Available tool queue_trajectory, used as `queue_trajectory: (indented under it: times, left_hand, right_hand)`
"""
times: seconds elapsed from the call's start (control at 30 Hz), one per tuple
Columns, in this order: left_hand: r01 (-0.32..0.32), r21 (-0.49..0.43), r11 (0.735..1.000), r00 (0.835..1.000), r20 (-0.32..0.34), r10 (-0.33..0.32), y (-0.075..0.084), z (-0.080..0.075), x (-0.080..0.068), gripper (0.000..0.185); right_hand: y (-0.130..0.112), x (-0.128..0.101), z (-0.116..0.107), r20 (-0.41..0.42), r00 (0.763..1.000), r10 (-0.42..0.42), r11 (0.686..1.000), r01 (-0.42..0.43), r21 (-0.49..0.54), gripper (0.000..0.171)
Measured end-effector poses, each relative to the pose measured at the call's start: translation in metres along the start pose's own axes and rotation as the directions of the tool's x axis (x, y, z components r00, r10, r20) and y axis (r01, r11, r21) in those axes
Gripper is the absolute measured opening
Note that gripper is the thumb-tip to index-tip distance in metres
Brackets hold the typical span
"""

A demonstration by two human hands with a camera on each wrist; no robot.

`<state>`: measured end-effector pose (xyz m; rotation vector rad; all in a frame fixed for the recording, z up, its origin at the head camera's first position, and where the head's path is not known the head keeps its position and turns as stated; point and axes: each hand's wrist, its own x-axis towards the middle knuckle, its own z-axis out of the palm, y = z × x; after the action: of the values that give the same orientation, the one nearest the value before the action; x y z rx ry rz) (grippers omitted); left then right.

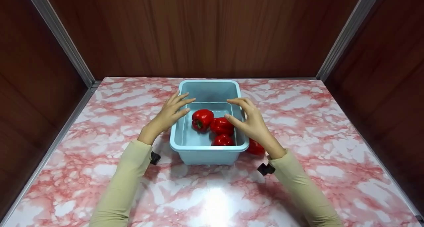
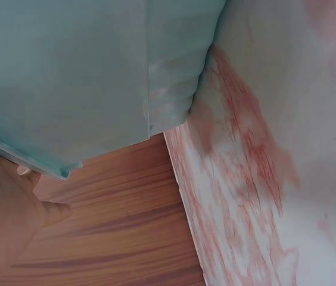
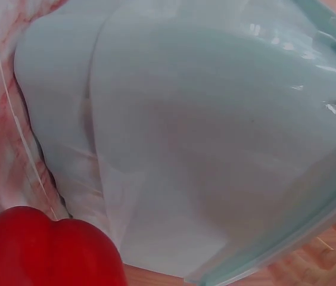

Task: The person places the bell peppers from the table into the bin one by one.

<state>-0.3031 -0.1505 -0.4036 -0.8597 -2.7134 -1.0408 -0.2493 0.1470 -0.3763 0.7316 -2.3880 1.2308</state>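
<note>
Head view: left hand [image 1: 169,114] and right hand [image 1: 253,122], each grip released, fingers straight, flank the tub [image 1: 195,147] of peppers [image 1: 202,118] on the counter [image 1: 331,147]; an uneven lift might tip the tub, judging by this loose contact

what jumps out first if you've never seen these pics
The pale blue tub at the middle of the pink marbled table draws the eye, with three red peppers bright inside it. The left hand and right hand flank the tub at its rim with fingers spread. A fourth red pepper lies on the table outside the tub, just beneath the right wrist.
</note>
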Motion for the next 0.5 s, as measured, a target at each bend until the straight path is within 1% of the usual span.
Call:
queue_trajectory:
  times: [0.23,0.5]
  left_hand:
    - [-0.004,0.003,1.0,1.0,-0.007,0.004,-0.0006,0.0008,0.001,0.044]
    - [-0.031,0.003,1.0,0.999,-0.012,0.031,-0.0024,0.0004,0.0014,0.044]
  right_hand:
    - [0.0035,-0.0007,-0.0005,-0.009,1.0,-0.015,1.0,0.015,-0.012,0.044]
    - [0.0053,-0.0007,-0.0019,-0.009,1.0,-0.026,1.0,0.026,-0.007,0.043]
